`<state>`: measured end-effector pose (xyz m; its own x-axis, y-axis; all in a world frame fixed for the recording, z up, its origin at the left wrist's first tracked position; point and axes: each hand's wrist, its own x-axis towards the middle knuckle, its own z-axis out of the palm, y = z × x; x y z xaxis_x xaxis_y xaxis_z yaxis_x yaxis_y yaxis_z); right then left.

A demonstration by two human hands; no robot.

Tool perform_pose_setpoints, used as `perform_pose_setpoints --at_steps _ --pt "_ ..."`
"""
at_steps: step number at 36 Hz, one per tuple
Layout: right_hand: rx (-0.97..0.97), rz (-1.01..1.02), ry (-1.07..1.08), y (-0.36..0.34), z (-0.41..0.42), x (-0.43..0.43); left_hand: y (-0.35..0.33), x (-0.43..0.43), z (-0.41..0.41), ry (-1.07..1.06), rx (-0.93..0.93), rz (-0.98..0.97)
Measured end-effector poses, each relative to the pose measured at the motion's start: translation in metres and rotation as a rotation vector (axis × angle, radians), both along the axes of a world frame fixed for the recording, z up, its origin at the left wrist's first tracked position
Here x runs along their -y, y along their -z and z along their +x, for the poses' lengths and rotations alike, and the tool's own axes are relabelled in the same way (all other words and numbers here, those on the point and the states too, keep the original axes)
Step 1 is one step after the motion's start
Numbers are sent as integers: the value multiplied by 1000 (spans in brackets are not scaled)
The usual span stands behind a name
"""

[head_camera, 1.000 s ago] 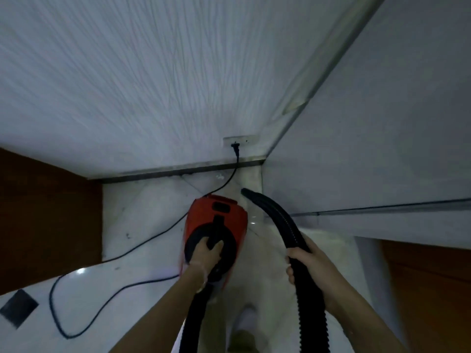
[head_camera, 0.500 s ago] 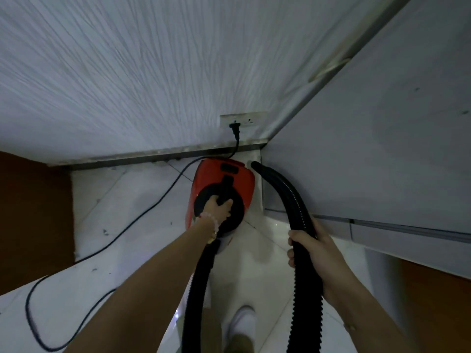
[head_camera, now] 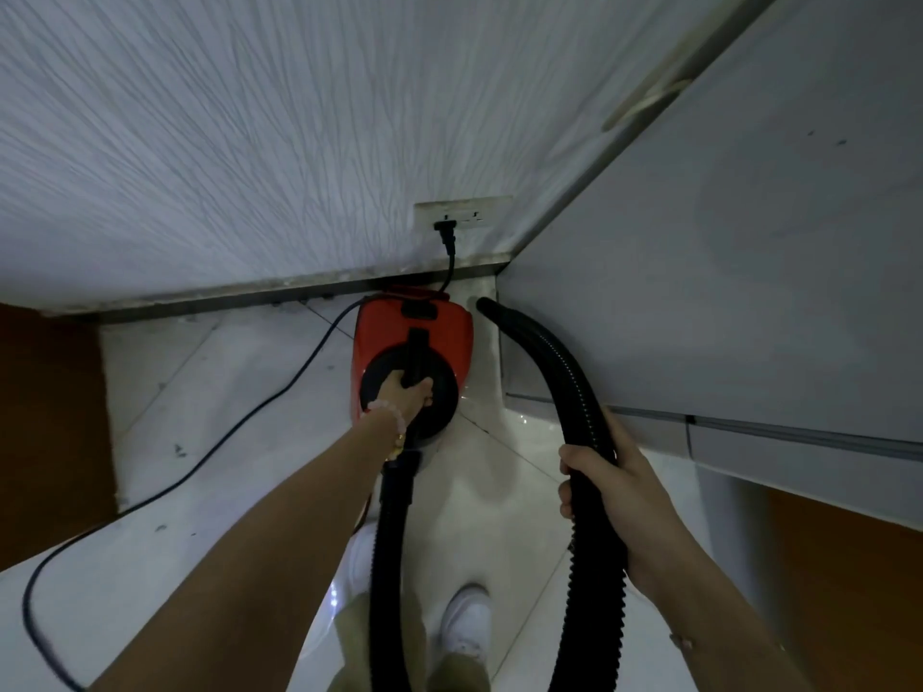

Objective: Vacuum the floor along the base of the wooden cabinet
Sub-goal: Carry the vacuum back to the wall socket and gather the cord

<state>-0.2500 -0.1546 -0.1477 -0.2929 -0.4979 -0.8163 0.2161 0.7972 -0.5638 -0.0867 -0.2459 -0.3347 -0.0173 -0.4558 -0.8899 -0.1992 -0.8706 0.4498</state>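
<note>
At the centre of the frame the left hand [head_camera: 402, 394] grips the black handle of the red vacuum [head_camera: 439, 332], close to the foot of the wall. Right of centre, the right hand [head_camera: 619, 486] is wrapped round the black hose [head_camera: 564, 382], whose open end points into the corner. The cord [head_camera: 279, 397] is plugged into the wall socket [head_camera: 464, 214]. Brown wood, probably the cabinet [head_camera: 50, 432], fills the left edge.

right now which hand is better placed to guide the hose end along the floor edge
Right. The right hand grips the black hose, whose open end points at the floor in the corner. The left hand is busy holding the red vacuum by its handle.
</note>
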Motion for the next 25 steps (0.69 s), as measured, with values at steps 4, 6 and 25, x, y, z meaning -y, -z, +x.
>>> perform_pose_setpoints --at_steps 4,6,25 --pt "4 -15 -14 -1 8 2 -2 -9 7 13 45 -7" --pt "3 -17 -13 0 11 3 -2 -11 8 29 57 -10" --pt "-4 -12 -75 19 1 7 -2 -35 -1 31 114 53"
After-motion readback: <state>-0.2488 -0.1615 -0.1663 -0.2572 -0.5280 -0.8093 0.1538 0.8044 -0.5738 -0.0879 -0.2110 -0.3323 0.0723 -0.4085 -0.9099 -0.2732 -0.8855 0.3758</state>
